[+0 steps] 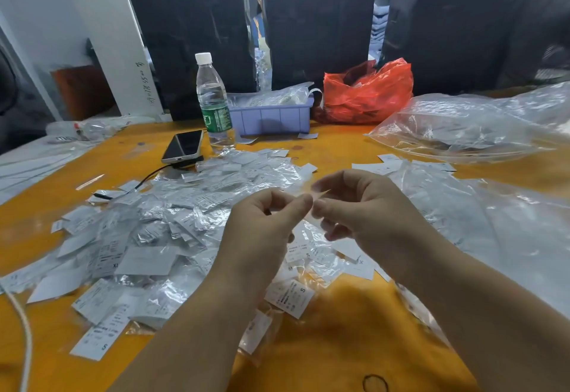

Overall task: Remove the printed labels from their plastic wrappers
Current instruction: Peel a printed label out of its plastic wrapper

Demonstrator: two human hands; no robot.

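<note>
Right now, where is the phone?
In the head view the phone lies far left of the hands on the orange table, just left of the water bottle.

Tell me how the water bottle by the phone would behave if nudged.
The water bottle stands tall and narrow, so it would probably tip rather than slide. It looks mostly full and capped, so likely fairly heavy and no spill. Toppled, it could land on the phone.
</note>
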